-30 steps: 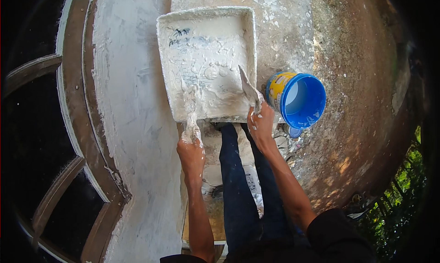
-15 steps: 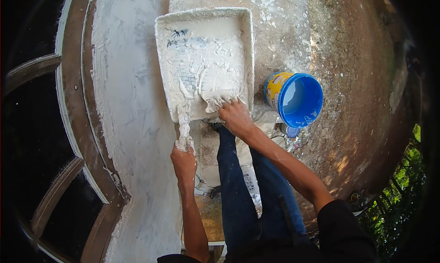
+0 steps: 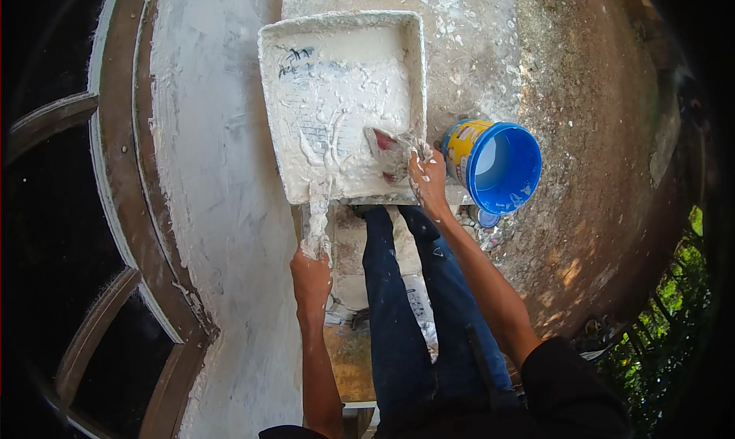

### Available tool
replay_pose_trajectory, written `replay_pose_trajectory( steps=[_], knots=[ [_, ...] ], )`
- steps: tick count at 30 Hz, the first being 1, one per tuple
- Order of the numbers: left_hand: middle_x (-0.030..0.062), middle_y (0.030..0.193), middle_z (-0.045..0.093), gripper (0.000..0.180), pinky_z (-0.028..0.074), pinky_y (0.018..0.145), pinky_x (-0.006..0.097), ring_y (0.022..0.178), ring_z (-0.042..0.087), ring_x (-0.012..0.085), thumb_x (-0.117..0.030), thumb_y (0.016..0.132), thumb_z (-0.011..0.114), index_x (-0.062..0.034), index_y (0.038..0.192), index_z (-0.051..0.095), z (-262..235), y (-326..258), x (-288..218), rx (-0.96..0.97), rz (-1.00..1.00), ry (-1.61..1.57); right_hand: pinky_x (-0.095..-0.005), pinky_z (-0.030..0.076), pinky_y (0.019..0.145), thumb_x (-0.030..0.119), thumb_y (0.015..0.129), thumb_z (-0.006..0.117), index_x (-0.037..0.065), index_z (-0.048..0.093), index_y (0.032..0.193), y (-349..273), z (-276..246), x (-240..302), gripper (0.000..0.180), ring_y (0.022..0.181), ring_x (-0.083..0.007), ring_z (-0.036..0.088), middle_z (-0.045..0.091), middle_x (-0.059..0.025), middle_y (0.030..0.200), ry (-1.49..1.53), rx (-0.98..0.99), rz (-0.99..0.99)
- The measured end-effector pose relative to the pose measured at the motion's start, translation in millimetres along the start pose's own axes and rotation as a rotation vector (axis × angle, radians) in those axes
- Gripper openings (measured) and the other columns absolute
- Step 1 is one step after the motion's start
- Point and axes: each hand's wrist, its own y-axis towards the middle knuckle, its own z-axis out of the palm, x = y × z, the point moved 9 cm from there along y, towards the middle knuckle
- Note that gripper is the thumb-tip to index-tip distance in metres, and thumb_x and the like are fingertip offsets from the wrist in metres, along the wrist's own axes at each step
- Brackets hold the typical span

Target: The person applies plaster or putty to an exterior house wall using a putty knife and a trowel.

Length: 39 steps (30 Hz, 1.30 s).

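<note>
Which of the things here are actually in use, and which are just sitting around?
In use:
- plaster tray
- left hand on the plaster-caked tool
- right hand holding the trowel

Lying about:
- blue bucket
- small round lid under it

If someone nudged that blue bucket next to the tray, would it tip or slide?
The bucket looks like thin plastic, so probably light and easy to slide. It seems tilted on rough ground beside the tray, so a nudge might tip it. How full it is cannot be told; paste smears could make its rim slippery.
</note>
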Motion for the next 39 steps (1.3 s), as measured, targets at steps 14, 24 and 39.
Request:
replay_pose_trajectory(
  steps=[14, 24, 39],
  knots=[
    [0.022, 0.079, 0.06, 0.019, 0.044, 0.065, 0.037, 0.073, 0.06, 0.034, -0.003, 0.077, 0.055, 0.0065, 0.094, 0.055, 2.2, 1.5, 1.7, -0.065, 0.168, -0.085, -0.0397, 0.038, 0.053, 0.019, 0.075, 0.061, -0.005, 0.054, 0.079, 29.7, 51.7, 39.0, 0.026, 0.056, -0.0364, 0.049, 0.051, -0.0225, 0.062, -0.169, 0.084, -0.389],
    [0.0234, 0.082, 0.06, 0.02, 0.043, 0.069, 0.038, 0.08, 0.058, 0.0376, -0.003, 0.076, 0.054, 0.0067, 0.094, 0.056, 25.6, -2.1, -14.5, 0.006, 0.135, -0.099, -0.0412, 0.043, 0.057, 0.025, 0.074, 0.063, -0.003, 0.059, 0.073, 42.5, 94.6, 35.3, 0.028, 0.062, -0.0378, 0.054, 0.057, -0.0223, 0.072, -0.446, 0.272, -0.277],
    [0.0237, 0.082, 0.061, 0.021, 0.044, 0.068, 0.038, 0.079, 0.059, 0.037, -0.002, 0.076, 0.055, 0.0096, 0.094, 0.055, -8.8, -18.8, -2.9, -0.093, 0.188, -0.09, -0.0417, 0.045, 0.066, 0.031, 0.07, 0.062, 0.004, 0.059, 0.079, 34.8, 152.0, 43.8, 0.029, 0.075, -0.0358, 0.056, 0.058, -0.0172, 0.075, -0.764, 0.71, -0.469]
  ],
)
